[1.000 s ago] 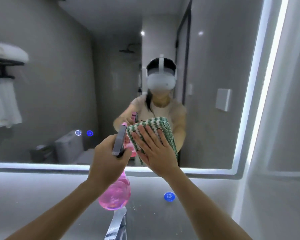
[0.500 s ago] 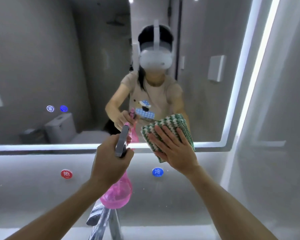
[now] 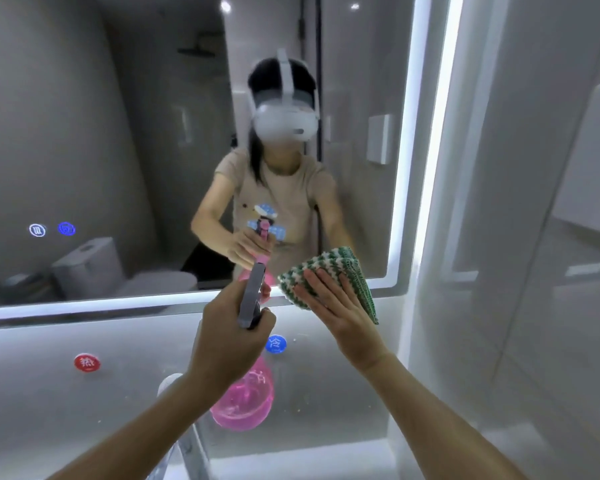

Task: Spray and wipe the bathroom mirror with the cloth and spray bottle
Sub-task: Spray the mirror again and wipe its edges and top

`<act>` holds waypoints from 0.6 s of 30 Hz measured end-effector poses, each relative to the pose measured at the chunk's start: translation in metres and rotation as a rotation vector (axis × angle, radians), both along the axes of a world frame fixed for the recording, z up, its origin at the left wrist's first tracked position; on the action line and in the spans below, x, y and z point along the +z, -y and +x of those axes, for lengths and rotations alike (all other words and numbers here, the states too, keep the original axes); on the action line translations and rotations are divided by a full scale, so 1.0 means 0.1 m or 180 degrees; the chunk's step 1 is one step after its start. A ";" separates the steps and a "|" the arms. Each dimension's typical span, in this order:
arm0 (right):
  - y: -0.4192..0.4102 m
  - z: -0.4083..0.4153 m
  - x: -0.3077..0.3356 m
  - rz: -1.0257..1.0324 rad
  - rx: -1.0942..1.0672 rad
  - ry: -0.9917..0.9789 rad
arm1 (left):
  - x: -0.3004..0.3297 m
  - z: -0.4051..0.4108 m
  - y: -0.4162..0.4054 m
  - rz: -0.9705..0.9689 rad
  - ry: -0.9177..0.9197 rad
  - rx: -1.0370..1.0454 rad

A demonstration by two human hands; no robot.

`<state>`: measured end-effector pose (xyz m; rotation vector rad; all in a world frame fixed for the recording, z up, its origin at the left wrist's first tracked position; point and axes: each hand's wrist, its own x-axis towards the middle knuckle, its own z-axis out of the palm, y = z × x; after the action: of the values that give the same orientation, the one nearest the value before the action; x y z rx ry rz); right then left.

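My left hand (image 3: 227, 341) grips the neck of a pink spray bottle (image 3: 245, 400) with a grey trigger head, its nozzle aimed at the mirror (image 3: 118, 133). With straight fingers my right hand (image 3: 340, 306) presses a folded green-and-white cloth (image 3: 326, 271) flat against the mirror's lower right corner, over the lit bottom edge. The mirror reflects a person wearing a white headset, the bottle and the cloth.
A lit white strip (image 3: 426, 133) frames the mirror's right and bottom edges. Below it on the grey wall are a red round button (image 3: 87, 362) and a blue one (image 3: 276, 344). A chrome faucet (image 3: 184, 441) rises at bottom centre. A glossy tiled wall (image 3: 534, 237) stands at right.
My right hand has slid the cloth down and to the right, from the mirror's middle to its lower right corner. My view has tilted down. The left hand keeps hold of the bottle.
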<state>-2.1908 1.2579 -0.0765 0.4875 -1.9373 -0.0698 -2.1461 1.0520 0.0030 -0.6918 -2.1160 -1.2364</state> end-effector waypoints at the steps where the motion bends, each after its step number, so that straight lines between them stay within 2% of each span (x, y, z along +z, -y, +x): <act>1: 0.04 0.03 0.00 -0.0093 0.0033 0.0030 | 0.00 0.03 0.03 -0.0032 0.0016 0.0023; 12: 0.37 0.73 0.17 -0.0852 0.0289 0.0640 | 0.38 0.70 0.41 0.0273 -0.0068 0.0083; 18: 0.69 1.13 0.36 -0.0979 0.0461 0.0654 | 0.53 1.15 0.66 0.0223 -0.0157 0.0044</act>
<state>-2.0777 1.1885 -0.0409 0.4393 -2.0593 0.3796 -2.0309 0.9864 0.0556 -0.6689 -2.0243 -1.2670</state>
